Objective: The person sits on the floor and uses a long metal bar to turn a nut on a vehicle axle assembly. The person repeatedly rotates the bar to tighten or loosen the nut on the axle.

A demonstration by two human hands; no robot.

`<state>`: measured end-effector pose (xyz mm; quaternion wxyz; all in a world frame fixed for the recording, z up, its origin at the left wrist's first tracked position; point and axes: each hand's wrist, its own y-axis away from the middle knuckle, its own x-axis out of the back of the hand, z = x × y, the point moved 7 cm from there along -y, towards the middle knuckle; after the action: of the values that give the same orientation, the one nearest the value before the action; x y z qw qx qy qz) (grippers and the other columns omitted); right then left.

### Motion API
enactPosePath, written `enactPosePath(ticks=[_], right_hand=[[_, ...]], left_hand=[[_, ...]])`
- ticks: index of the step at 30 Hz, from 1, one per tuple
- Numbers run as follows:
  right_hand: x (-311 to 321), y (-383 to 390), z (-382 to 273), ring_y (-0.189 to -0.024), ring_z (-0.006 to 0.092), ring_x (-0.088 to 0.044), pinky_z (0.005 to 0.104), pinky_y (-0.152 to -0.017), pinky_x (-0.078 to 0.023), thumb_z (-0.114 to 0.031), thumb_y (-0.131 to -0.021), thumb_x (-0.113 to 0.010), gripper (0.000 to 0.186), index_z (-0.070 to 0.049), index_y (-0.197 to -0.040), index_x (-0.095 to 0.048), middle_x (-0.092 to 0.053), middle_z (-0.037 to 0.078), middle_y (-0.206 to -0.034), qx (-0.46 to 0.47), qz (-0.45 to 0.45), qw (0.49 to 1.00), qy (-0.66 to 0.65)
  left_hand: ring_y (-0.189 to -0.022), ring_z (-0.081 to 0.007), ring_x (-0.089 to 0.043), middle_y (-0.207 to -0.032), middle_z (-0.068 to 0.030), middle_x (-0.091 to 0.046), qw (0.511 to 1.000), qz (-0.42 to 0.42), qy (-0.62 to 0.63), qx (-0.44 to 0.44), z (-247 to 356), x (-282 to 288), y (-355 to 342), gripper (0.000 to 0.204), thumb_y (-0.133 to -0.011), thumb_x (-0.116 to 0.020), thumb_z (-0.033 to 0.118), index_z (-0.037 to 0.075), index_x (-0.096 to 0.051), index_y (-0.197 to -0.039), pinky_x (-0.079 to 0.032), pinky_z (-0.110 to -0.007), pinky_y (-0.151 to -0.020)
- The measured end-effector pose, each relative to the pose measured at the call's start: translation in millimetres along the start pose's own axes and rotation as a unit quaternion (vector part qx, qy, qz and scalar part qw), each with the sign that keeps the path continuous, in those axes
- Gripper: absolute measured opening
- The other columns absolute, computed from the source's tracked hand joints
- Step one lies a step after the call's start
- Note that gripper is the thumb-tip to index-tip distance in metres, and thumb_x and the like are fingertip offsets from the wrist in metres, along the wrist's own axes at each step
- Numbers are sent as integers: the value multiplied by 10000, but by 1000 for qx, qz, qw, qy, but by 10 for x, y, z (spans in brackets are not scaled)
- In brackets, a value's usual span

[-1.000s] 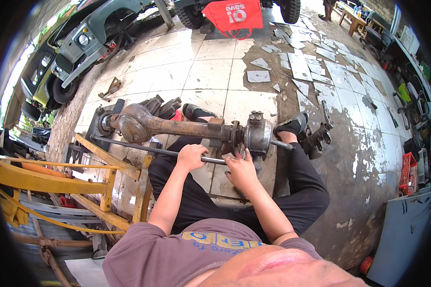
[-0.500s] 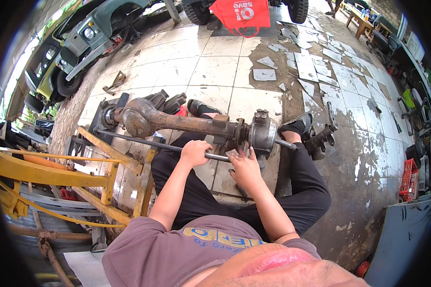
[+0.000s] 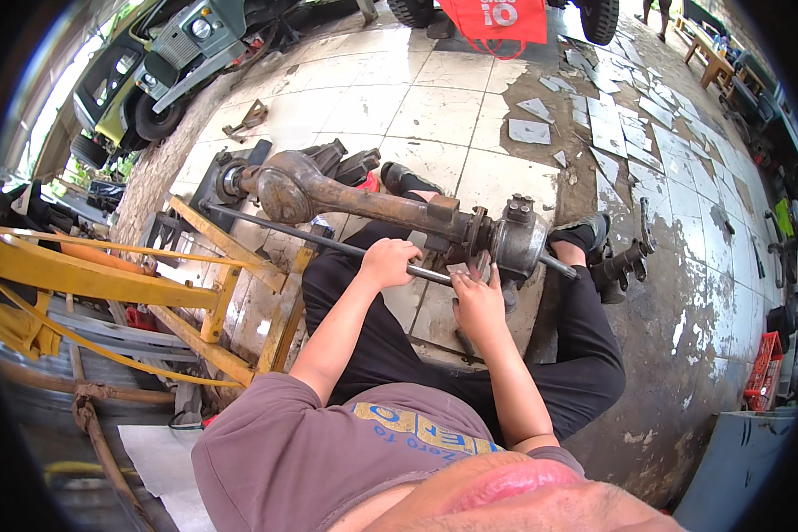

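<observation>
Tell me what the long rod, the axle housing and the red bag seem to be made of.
Long rod: likely steel, given its metallic sheen. Axle housing: probably cast iron or steel, dull, with brown rust-like staining. Red bag: fabric or perhaps plastic; matte, with thin, limp handles.

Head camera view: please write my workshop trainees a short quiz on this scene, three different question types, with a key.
1. True or false: the axle housing lies between the left grip and the person's T-shirt.
2. Multiple choice: the left grip is closed around
A. the yellow frame
B. the long metal rod
C. the plastic crate
3. Fill in the blank: the bag at the top edge is coloured ____.

Key: 1. False, the housing lies beyond the grip. 2. B. 3. Red.
</observation>
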<state>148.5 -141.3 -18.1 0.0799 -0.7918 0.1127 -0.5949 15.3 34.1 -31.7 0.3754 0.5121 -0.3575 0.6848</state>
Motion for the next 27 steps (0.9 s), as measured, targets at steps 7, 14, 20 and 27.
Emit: enactPosePath(ticks=[7,14,20,27], right_hand=[[102,-44,-45,-1238,294,-730,636,-1312,-267,-253,-879,-803,640,-42,-1457,-627,-757,120,-1366,-18,-62,998,-24],[118,-60,-29,-1231,253,-736,653,-1291,-311,-153,-873,-761,559,-34,-1409,-653,-760,120,-1367,-31,-82,996,-23],[141,22,-49,-1301,275,-705,653,-1269,-335,6,-883,-636,543,-25,-1425,-652,-742,133,-1401,-15,-55,998,-39],[438,141,-173,-1407,333,-625,611,-1225,-412,57,-860,-624,635,-41,-1488,-631,-699,129,-1464,-19,7,993,-120]], left_hand=[[-981,-246,-747,-937,-9,-750,1000,9,-9,3,-31,-13,62,233,-746,-813,251,170,-787,-962,-575,-425,-859],[-942,-247,-746,-915,-6,-737,1000,16,-5,1,-21,-3,71,236,-739,-823,249,181,-791,-962,-575,-428,-855],[-962,-242,-753,-926,-6,-751,1000,11,-9,10,-40,-1,55,209,-751,-815,260,192,-796,-947,-573,-420,-875],[-933,-258,-755,-928,-24,-761,999,14,-31,-7,-127,-49,69,202,-753,-814,263,190,-796,-940,-586,-443,-823]])
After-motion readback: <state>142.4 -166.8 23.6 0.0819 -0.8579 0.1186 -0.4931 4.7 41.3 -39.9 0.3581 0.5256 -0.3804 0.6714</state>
